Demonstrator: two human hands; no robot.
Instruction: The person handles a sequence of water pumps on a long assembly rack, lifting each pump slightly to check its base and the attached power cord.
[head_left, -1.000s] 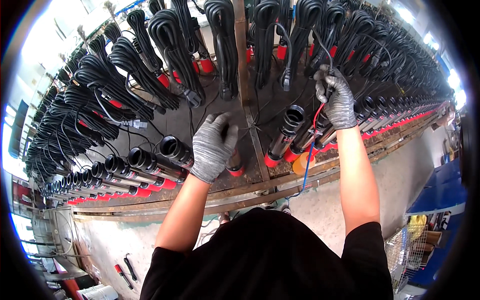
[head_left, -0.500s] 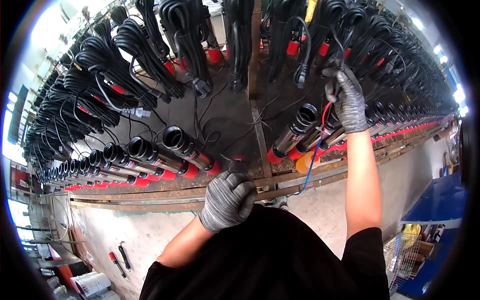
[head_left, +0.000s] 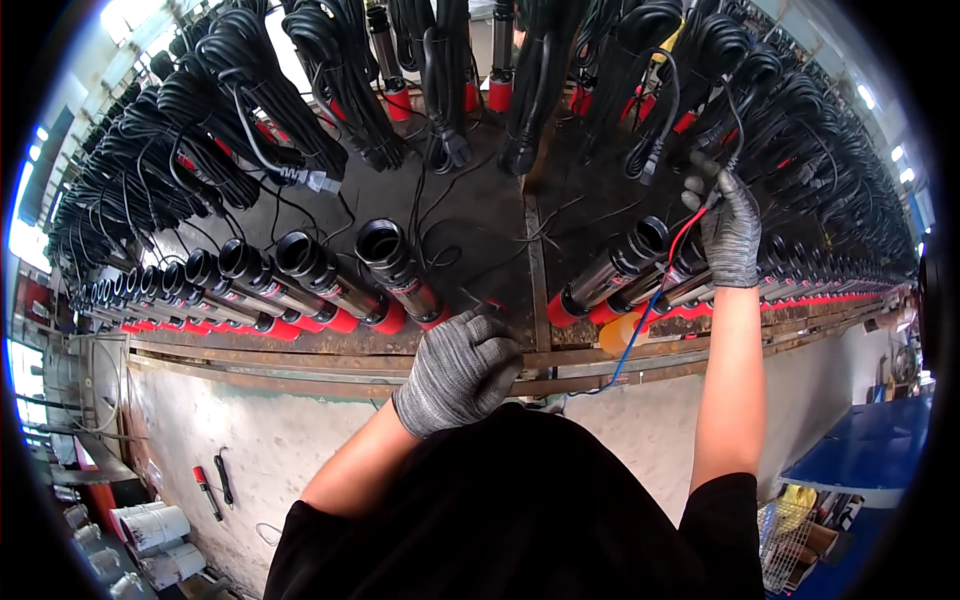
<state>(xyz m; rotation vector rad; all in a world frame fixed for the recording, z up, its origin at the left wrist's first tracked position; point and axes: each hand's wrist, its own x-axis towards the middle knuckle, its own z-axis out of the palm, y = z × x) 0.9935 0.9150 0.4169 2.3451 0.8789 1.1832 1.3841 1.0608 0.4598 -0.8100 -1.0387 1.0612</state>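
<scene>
My right hand (head_left: 733, 230), in a grey knit glove, is raised over the right part of the bench with its fingers closed on a red-and-blue wire (head_left: 675, 240). The wire drops from the fingers toward the bench's front edge. A black cable (head_left: 738, 118) hangs down to the same fingertips; whether they grip its end I cannot tell. At the front edge, my left hand (head_left: 462, 372), gloved alike, is closed in a fist. A small red-ended thing (head_left: 492, 303) shows just beyond its knuckles; what the fist holds is hidden.
Metal cylinders (head_left: 400, 265) with black open tops and red bases line the bench's front on both sides. Bundled black cables (head_left: 345, 80) stand behind them. A round orange object (head_left: 620, 335) sits by the right row. White buckets (head_left: 155, 525) stand at lower left.
The view has shifted, so the bench appears higher and slightly right. My right hand has moved a little right and nearer, still with the wire. My left hand remains closed at the front edge.
</scene>
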